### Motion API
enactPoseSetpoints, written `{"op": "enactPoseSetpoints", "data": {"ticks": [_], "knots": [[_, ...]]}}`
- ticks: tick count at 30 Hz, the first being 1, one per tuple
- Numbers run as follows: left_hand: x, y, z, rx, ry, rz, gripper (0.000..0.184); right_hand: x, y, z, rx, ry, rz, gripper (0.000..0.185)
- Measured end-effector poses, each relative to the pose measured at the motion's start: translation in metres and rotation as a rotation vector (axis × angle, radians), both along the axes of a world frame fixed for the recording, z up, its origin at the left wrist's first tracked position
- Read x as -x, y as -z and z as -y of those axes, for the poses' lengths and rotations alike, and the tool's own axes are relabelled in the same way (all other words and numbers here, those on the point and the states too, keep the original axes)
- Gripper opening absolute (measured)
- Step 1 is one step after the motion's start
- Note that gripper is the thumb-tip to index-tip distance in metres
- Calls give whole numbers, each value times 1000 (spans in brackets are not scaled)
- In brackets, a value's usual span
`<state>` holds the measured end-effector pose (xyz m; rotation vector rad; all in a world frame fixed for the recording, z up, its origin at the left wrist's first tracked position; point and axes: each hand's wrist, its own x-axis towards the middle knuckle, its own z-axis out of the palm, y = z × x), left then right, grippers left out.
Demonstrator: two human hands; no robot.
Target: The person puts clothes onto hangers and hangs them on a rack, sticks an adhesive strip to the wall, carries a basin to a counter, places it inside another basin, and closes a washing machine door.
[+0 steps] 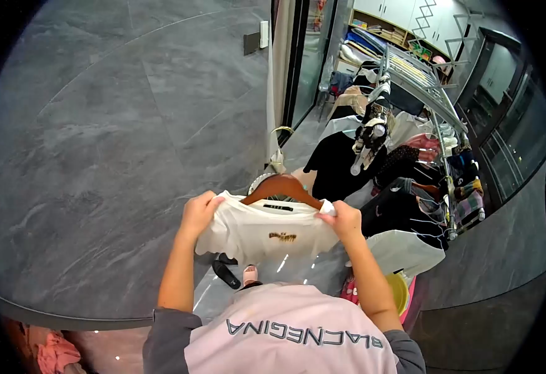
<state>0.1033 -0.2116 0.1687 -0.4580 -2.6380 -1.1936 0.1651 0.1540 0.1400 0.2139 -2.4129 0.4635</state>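
A white T-shirt [248, 234] with a small dark print on its chest hangs spread out in front of me. Inside its neck sits a brown hanger [280, 187], its wide curved top rising above the collar. My left hand [199, 215] pinches the shirt at one shoulder. At the other shoulder my right hand [343, 221] grips the cloth near the end of the hanger. A dark label shows at the inside of the collar. The hanger's ends are covered by the shirt.
To the right stands a metal drying rack [422, 87] hung with many garments, among them a black top [338, 159] and a white garment [404, 252]. A yellow basin [397, 292] is low by my right arm. Black slippers [225, 273] lie on the floor. A glass door [310, 59] is ahead.
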Motion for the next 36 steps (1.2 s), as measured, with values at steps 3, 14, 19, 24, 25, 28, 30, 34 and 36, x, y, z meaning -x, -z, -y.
{"op": "enactPoseSetpoints", "data": {"ticks": [3,14,19,24,25,28,30,34,36], "knots": [[21,36,21,-556,-107,186,17,-7,11,-7,87,9,-21,47],[51,81,61,-607,-175,347,19,-17,36,-28,369,168,103,42],[70,68,29,-288,-121,-228,36,-11,21,-10,366,163,113,44],[22,-1,-37,263,99,-14,37,7,13,1,200,69,-34,44],[31,8,-35,214,125,-69,35,5,6,1,245,50,133,40],[37,28,-22,96,52,-81,30,9,3,-13,522,-294,269,30],[37,30,-12,78,27,-183,30,14,31,-41,595,-265,411,29],[39,29,0,107,13,-139,30,10,35,-73,442,-170,586,22],[38,28,5,82,-30,-78,33,12,32,-83,477,-167,507,20]]}}
